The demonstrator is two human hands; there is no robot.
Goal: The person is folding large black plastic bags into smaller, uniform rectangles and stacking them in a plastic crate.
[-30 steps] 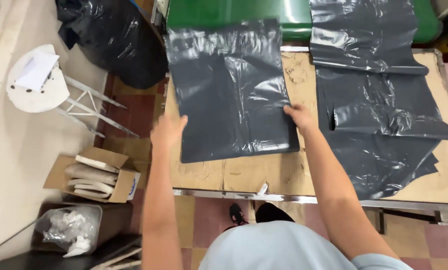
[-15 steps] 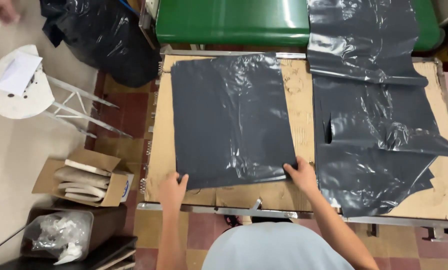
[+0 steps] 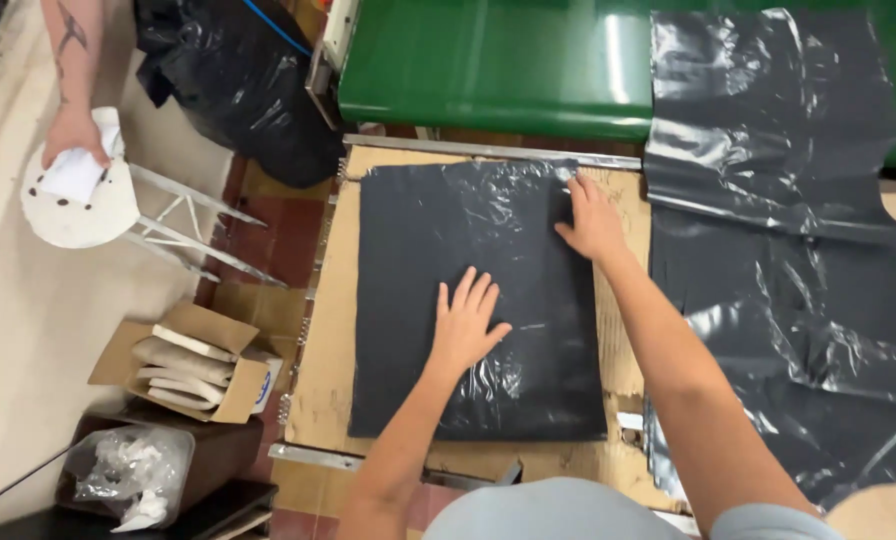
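Black bag [image 3: 448,240], flat, lengthwise away, hands [image 3: 465,325] atop

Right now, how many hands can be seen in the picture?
3: left hand flat on the dark plastic bag, right hand at its top right corner, another person's hand at the white stool.

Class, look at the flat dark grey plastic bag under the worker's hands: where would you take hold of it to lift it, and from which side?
Probably the near bottom edge of the dark grey plastic bag, from the worker's side. It lies flat on the cardboard-topped table; that edge is uncovered, while the left hand and right hand press higher up.
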